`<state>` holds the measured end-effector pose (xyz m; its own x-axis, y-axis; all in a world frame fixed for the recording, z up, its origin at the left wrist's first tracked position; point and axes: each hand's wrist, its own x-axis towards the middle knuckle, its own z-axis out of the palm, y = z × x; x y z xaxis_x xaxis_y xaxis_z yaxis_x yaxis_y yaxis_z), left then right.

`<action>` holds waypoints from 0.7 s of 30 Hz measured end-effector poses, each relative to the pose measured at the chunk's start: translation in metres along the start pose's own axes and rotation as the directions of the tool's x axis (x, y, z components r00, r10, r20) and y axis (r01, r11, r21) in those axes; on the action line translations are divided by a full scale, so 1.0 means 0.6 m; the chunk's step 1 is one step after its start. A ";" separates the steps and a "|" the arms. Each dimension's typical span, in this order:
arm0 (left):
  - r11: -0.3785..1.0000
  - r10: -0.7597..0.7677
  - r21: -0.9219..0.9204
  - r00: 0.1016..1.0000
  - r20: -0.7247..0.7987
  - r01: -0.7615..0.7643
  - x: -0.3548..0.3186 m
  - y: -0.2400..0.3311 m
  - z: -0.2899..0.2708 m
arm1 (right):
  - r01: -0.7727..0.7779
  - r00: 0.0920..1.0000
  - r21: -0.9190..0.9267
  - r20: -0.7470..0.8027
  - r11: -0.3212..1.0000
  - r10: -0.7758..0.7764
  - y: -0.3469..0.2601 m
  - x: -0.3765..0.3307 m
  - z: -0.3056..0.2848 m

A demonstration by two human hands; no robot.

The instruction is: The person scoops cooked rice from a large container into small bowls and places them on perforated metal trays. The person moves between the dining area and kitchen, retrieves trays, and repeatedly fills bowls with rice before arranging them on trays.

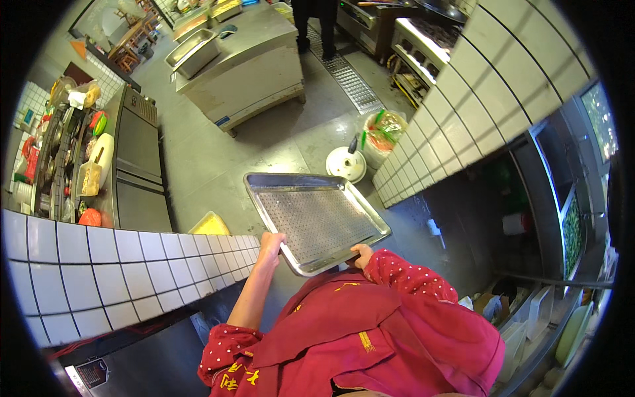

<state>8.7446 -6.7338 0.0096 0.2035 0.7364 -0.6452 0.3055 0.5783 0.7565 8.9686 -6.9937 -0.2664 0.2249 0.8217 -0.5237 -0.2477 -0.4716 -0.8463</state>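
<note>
Holding: perforated steel tray (316, 221), carried level in front of the body, just below picture centre, over the grey floor (218, 159).
Left hand (270, 246): at 7 o'clock of the tray, grip closed on the near left corner, thumb over the rim, forearm bare.
Right hand (362, 255): at 5 o'clock of the tray, fingers curled under the near edge, grip closed on it; sleeve red with white dots.
Tray: rectangular, raised rim, bottom full of small holes, nothing lying in it; far edge pointing toward 12 o'clock.
Clothing: red apron (370, 337) with yellow stitching, filling the lower middle.
At 9 o'clock: white tiled wall (99, 271) curving across; beyond it a steel surface (135, 142) crowded with containers and bowls.
At 7 o'clock of the tray, on the floor: yellow tub (210, 226), partly behind the tiles.
At 1 o'clock of the tray: white lidded pot (346, 163) on the floor, beside a bin (383, 132) of green and red scraps.
At 11 o'clock: steel work surface (251, 63) with a deep pan (193, 51).
At 12 o'clock: another person's legs (315, 20) by the floor drain grate (347, 76).
</note>
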 end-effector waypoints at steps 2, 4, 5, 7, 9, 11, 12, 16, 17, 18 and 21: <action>1.000 -0.013 -0.028 1.000 0.020 0.013 0.011 0.053 -0.035 | 0.099 0.994 -0.323 -0.020 0.941 -0.112 -0.095 0.006 0.023; 0.995 0.099 -0.015 0.995 0.027 -0.099 0.051 0.113 -0.035 | -0.061 0.990 0.111 -0.117 0.992 0.074 -0.190 0.055 0.041; 0.984 0.176 0.004 0.984 0.036 -0.176 0.079 0.153 -0.034 | -0.163 0.949 0.567 -0.134 0.808 0.286 -0.238 0.100 0.053; 0.938 0.341 0.038 0.938 0.058 -0.343 0.138 0.228 -0.023 | -0.081 0.878 0.899 -0.140 0.430 0.458 -0.308 0.180 0.063; 0.888 0.446 0.086 0.891 0.085 -0.452 0.198 0.300 -0.016 | 0.050 0.899 0.741 -0.325 0.670 0.292 -0.345 0.241 0.077; 0.890 0.411 0.135 0.895 0.174 -0.435 0.289 0.383 -0.013 | 0.145 0.928 0.523 -0.367 0.840 0.069 -0.369 0.307 0.072; 0.897 0.360 0.187 0.907 0.217 -0.401 0.333 0.421 -0.019 | 0.147 0.930 0.541 -0.361 0.828 0.071 -0.385 0.351 0.074; 0.917 0.289 0.236 0.944 0.159 -0.321 0.467 0.502 -0.062 | -0.038 0.952 0.703 -0.190 0.710 0.239 -0.444 0.490 0.115; 0.929 0.248 0.233 0.952 0.181 -0.287 0.499 0.516 -0.095 | -0.126 0.951 0.769 -0.087 0.627 0.297 -0.470 0.522 0.142; 0.938 0.218 0.230 0.957 0.189 -0.259 0.536 0.531 -0.133 | -0.210 0.915 0.846 -0.006 0.490 0.403 -0.496 0.552 0.172; 0.994 0.070 0.086 0.997 0.018 -0.071 0.618 0.543 -0.279 | -0.476 0.873 0.213 -0.006 0.853 0.488 -0.590 0.636 0.247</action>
<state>8.7638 -6.2135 0.0347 0.2407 0.7688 -0.5925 0.3687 0.4922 0.7885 9.0024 -6.4657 -0.1521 0.0808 0.4852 -0.8707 -0.5188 -0.7254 -0.4524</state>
